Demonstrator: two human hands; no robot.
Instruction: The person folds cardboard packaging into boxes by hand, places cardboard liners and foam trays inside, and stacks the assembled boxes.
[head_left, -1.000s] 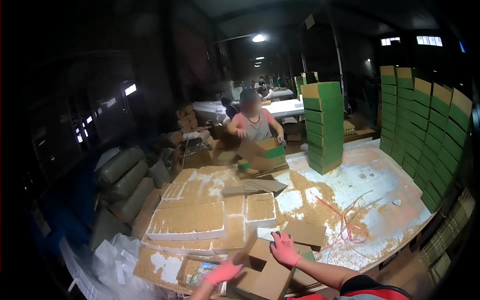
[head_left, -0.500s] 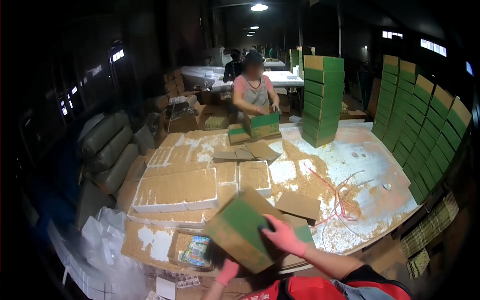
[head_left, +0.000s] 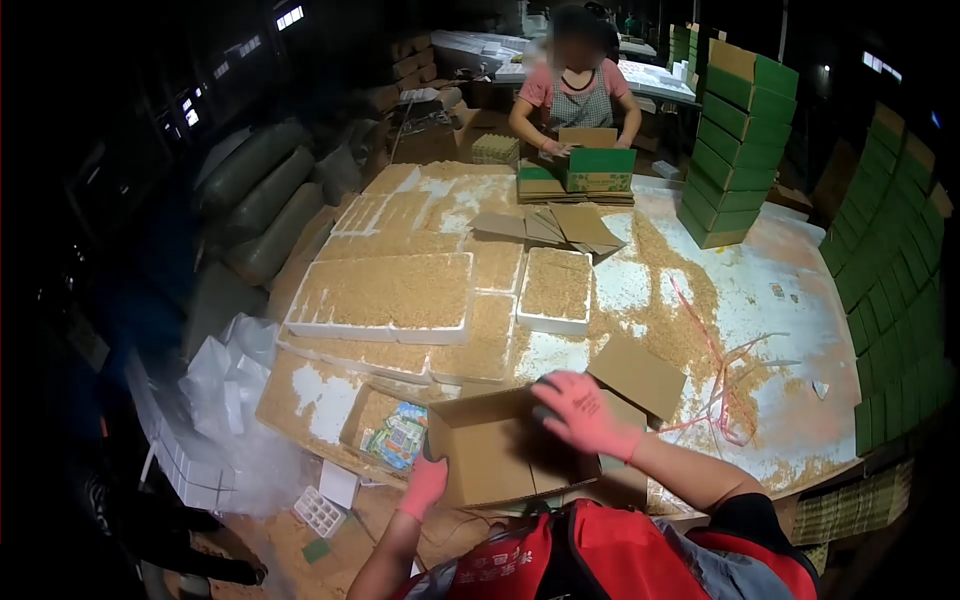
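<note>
An open cardboard box (head_left: 490,448) lies in front of me at the table's near edge, its empty inside facing up. My left hand (head_left: 426,486), in a pink glove, grips the box's left wall. My right hand (head_left: 580,410), also gloved, is over the box's right far corner with its fingers spread. Beside the box on the left is a small carton (head_left: 362,428) holding colourful printed packets (head_left: 398,436). A flat cardboard piece (head_left: 637,377) rests just beyond my right hand.
White trays (head_left: 390,295) filled with brown granules cover the table's left side. Across the table a co-worker (head_left: 575,95) handles a green box (head_left: 600,170). Green boxes (head_left: 740,145) stand stacked at the right. Pink straps (head_left: 722,385) lie on the table. Plastic bags (head_left: 235,400) hang at the left.
The box was turned over between my hands and now shows its open inside. My right hand has come off its side. The view has tilted downward.
</note>
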